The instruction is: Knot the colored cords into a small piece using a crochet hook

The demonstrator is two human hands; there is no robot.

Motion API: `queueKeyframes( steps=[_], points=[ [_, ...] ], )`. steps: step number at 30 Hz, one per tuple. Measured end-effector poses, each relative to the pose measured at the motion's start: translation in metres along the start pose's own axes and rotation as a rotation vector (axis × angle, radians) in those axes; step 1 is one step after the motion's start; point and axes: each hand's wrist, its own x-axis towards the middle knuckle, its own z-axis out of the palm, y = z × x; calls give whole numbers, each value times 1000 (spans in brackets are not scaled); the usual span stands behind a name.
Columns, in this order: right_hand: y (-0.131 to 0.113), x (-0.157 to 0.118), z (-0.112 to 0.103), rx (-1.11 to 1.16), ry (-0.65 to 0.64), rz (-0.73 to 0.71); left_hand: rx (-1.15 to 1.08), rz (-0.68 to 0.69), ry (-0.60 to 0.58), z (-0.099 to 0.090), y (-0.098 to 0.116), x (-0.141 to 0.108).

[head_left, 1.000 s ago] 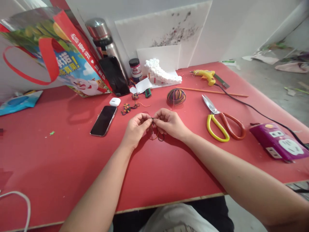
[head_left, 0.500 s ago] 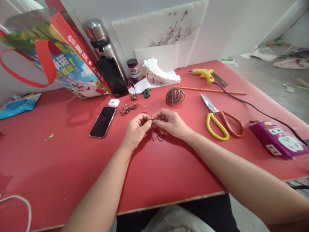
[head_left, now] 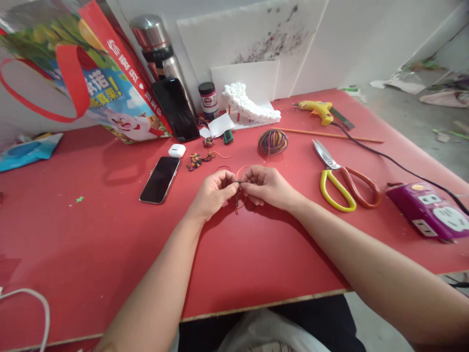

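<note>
Thin orange cord (head_left: 241, 169) now arcs wider beyond left hand (head_left: 214, 193) and right hand (head_left: 269, 188), both pinching thin dark cord (head_left: 239, 183), apparently knotting, needing steady tension.

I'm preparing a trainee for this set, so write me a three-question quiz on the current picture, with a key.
1. True or false: the left hand and right hand pinch thin cords between them.
2. Which is right of the scissors in the picture?
a) white earphone case
b) purple socket block
c) steel flask
3. Fill in: the body of the glue gun is ____ in colour.

Key: 1. true; 2. b; 3. yellow
</note>
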Motion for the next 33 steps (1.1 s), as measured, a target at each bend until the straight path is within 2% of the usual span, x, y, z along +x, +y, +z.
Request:
queueKeyframes(
  steps=[8,20,33],
  points=[
    [0,1,-3,-13,-54,13,45,-39,-103,-5,4,0],
    [0,1,-3,152,-39,31,-4,-17,-98,-3,7,1],
    [0,0,-5,124,-85,23,-31,-12,-80,-3,5,0]
  ],
)
